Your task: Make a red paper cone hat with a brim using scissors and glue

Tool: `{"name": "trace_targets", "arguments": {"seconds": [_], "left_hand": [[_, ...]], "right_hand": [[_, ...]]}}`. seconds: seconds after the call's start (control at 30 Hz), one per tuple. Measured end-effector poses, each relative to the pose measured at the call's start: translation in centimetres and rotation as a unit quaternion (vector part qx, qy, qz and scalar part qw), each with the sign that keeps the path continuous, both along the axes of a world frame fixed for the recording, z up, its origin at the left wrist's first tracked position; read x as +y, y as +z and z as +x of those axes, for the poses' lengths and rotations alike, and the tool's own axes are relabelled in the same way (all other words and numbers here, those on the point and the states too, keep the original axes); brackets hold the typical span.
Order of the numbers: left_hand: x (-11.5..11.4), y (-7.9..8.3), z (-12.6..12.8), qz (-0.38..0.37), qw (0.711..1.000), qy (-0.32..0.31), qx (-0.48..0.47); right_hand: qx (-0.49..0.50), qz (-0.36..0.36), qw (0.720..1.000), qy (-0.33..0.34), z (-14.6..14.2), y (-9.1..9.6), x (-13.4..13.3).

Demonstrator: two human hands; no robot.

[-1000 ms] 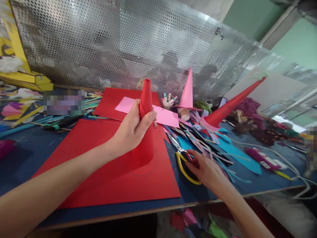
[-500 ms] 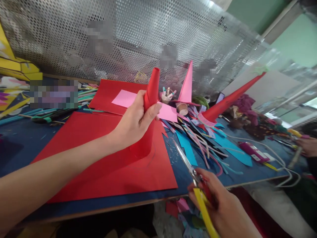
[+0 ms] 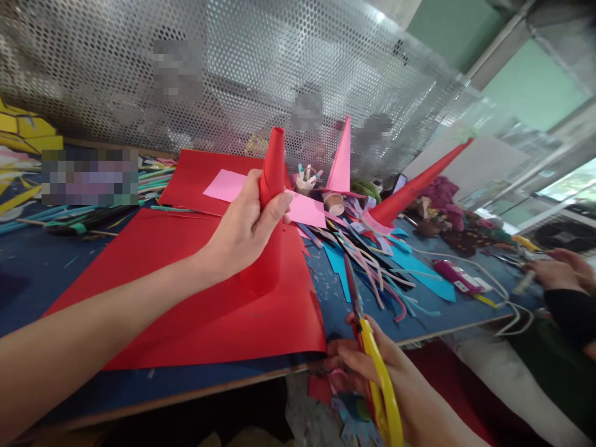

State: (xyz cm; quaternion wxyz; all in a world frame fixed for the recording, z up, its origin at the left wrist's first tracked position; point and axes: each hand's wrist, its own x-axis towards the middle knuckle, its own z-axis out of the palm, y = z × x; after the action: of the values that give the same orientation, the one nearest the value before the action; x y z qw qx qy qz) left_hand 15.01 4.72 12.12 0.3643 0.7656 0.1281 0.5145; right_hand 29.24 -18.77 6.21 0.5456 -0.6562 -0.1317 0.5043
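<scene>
My left hand (image 3: 254, 226) is wrapped round a red paper cone (image 3: 275, 155), which stands upright, its narrow end up. The base of the cone rests on a large red paper sheet (image 3: 186, 316), where a faint curved line shows close by. In my right hand (image 3: 395, 366) is a pair of scissors (image 3: 376, 354) with yellow and red handles. Their blades look closed and point away from me, just right of the sheet. The fingers of that hand reach the sheet's near right corner; whether they grip it I cannot tell.
Behind stand a pink cone (image 3: 341, 164) and a tilted long red cone (image 3: 419, 183). Pipe cleaners (image 3: 372, 273) and blue paper pieces (image 3: 431, 279) lie to the right, near a magenta box (image 3: 459, 276). Another person's hands (image 3: 559, 270) work farther right. A perforated metal panel (image 3: 251, 74) backs the table.
My right hand has moved left to the sheet's corner, and the scissors have turned more upright. My left hand still holds the cone on the sheet. The view has shifted slightly right.
</scene>
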Motion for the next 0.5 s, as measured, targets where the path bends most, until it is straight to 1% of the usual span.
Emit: {"name": "trace_targets", "arguments": {"seconds": [0.07, 0.13, 0.27, 0.4, 0.5], "left_hand": [[0.1, -0.1, 0.0, -0.003, 1.000, -0.006, 0.001], [0.2, -0.1, 0.1, -0.007, 1.000, -0.010, -0.001], [0.4, -0.3, 0.2, -0.013, 1.000, -0.014, 0.002], [0.3, -0.3, 0.3, -0.027, 0.999, -0.021, 0.001], [-0.1, -0.2, 0.3, -0.044, 0.999, -0.024, 0.005]], "right_hand": [[-0.010, 0.010, 0.999, 0.028, -0.1, -0.4, 0.8], [-0.045, 0.015, 0.997, 0.055, -0.2, -0.7, 1.7], [-0.103, 0.002, 0.991, 0.080, -0.6, -0.6, 2.8], [-0.204, 0.031, 0.974, 0.092, 0.0, -0.5, 3.1], [-0.221, 0.025, 0.967, 0.124, 1.1, -0.3, 2.8]]}}
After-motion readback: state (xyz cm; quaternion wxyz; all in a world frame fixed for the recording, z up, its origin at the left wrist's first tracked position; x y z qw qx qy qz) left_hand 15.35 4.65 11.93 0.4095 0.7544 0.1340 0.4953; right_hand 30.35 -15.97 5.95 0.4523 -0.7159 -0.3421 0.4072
